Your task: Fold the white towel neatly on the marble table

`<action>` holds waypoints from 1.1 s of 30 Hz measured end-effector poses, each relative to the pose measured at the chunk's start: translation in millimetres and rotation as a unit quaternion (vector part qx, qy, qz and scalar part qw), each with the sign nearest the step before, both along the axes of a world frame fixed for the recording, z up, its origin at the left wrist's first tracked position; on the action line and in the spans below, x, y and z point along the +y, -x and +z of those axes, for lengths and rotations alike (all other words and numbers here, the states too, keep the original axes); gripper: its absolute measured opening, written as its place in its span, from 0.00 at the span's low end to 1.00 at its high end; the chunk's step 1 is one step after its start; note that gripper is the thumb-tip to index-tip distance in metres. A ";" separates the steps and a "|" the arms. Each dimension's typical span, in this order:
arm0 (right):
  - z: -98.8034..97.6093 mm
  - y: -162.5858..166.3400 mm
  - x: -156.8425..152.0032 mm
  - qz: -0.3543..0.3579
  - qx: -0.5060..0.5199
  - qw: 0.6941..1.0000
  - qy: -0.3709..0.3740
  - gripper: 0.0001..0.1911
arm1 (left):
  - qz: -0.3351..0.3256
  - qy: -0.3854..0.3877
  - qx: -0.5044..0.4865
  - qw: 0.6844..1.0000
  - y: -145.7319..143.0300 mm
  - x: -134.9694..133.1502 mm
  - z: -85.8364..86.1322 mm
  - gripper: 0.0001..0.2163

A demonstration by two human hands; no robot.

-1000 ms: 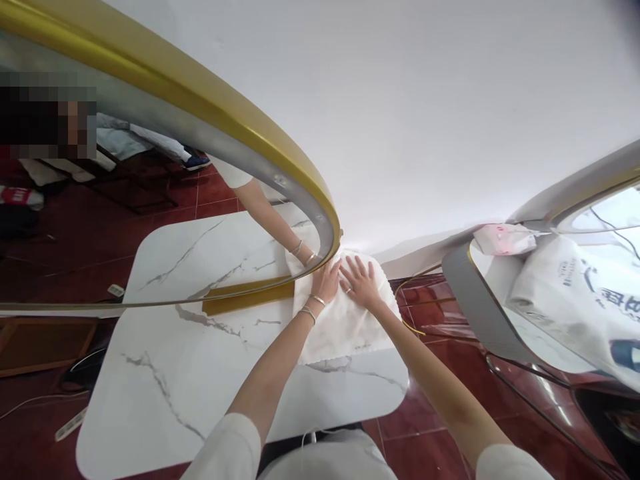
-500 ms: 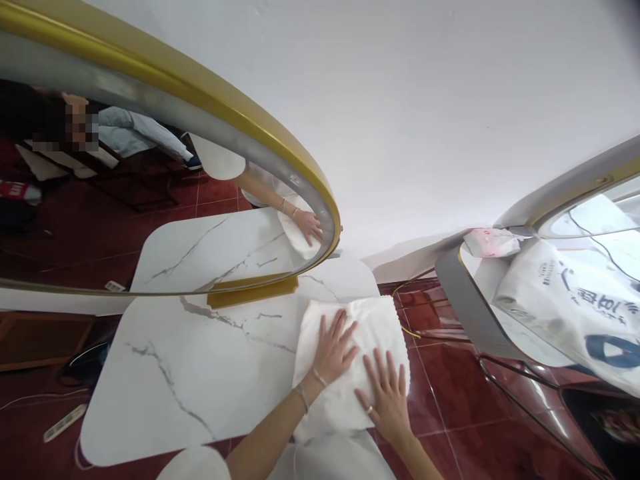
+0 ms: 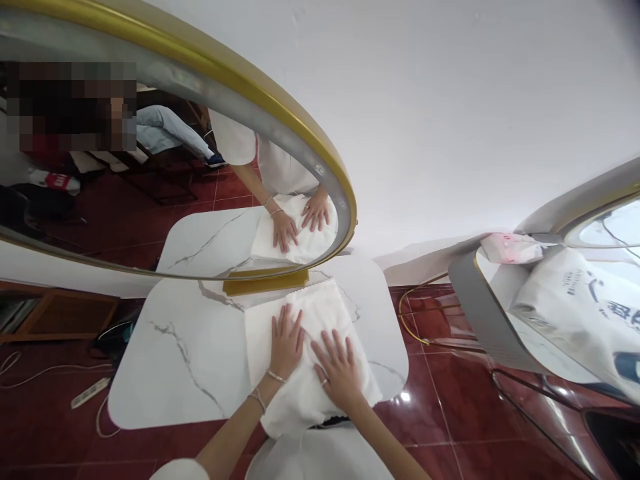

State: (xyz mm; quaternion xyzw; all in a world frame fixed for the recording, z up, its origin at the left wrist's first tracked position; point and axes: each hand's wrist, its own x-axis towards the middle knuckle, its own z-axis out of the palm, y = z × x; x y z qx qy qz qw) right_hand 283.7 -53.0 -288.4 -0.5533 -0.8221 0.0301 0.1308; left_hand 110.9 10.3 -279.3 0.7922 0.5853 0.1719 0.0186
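A white cloth [image 3: 320,308] lies spread on a white marble-patterned table [image 3: 175,360]. My left hand [image 3: 287,339] presses flat on the cloth, fingers spread, with bracelets at the wrist. Right beside it, my right hand [image 3: 337,365] also lies flat on the cloth, fingers apart, a ring on one finger. Both hands rest near the table's front edge. A gold-framed oval mirror [image 3: 280,113] stands at the back of the table on a gold base [image 3: 265,283] and reflects my hands and the cloth.
A white wall rises behind the table. At the right stands a second gold-edged mirror [image 3: 575,220] with a pink pack [image 3: 507,247] and a printed white bag [image 3: 575,307] by it. The floor is dark red tile [image 3: 440,413]; a power strip [image 3: 90,393] and cables lie at the left.
Both hands have slid the cloth from the table's back right corner toward the front edge and then leftward toward the middle. The view has shifted with them.
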 end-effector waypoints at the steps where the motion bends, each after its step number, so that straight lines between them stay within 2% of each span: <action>1: -1.7 -10.0 -4.3 -0.018 -0.003 1.000 0.002 0.31 | -0.021 0.002 -0.004 1.000 -9.3 -11.1 2.3 0.23; 6: -10.1 -76.0 -37.3 -0.143 -0.008 0.990 -0.013 0.29 | -0.168 0.064 0.007 0.984 -60.2 -76.5 6.2 0.33; 8: -11.0 -99.1 -45.4 -0.164 -0.003 0.986 -0.015 0.28 | -0.191 0.074 0.006 0.979 -74.8 -87.7 2.1 0.36; 11: -10.5 -122.3 -36.7 -0.189 0.020 0.981 -0.030 0.28 | -0.209 0.089 -0.001 0.974 -84.9 -84.2 -3.3 0.36; 14: -11.6 -129.5 -0.8 -0.277 0.059 0.956 -0.075 0.34 | -0.213 0.099 -0.005 0.972 -77.8 -74.7 -2.1 0.34; 17: -15.2 -119.9 43.2 -0.380 0.087 0.916 -0.099 0.39 | -0.207 0.100 -0.001 0.973 -56.6 -74.0 3.6 0.32; 20: -18.6 -95.9 70.3 -0.447 0.127 0.876 -0.127 0.32 | -0.197 0.098 0.000 0.975 -29.7 -83.7 7.0 0.31; 22: -19.2 -74.2 77.0 -0.435 0.168 0.876 -0.124 0.27 | -0.190 0.102 -0.005 0.977 -13.1 -89.4 6.1 0.30; 24: -18.8 -50.4 80.1 -0.395 0.199 0.891 -0.105 0.23 | -0.144 0.104 -0.039 0.983 -0.1 -85.3 3.4 0.27; 25: -18.4 -38.7 81.8 -0.379 0.208 0.896 -0.097 0.22 | -0.086 0.103 -0.071 0.988 4.7 -77.2 2.1 0.26; 27: -17.5 -17.9 86.9 -0.357 0.217 0.904 -0.088 0.20 | 0.083 0.099 -0.154 0.980 11.0 -48.3 0.5 0.24; 29: -16.9 -2.7 93.4 -0.344 0.229 0.907 -0.086 0.18 | 0.228 0.100 -0.225 0.942 14.3 -8.2 0.7 0.25; 31: -16.7 6.9 99.2 -0.347 0.239 0.902 -0.093 0.16 | 0.254 0.103 -0.270 0.923 18.1 30.5 2.0 0.21; 33: -16.9 13.9 103.2 -0.360 0.246 0.894 -0.106 0.16 | 0.248 0.095 -0.297 0.917 25.6 56.7 3.3 0.14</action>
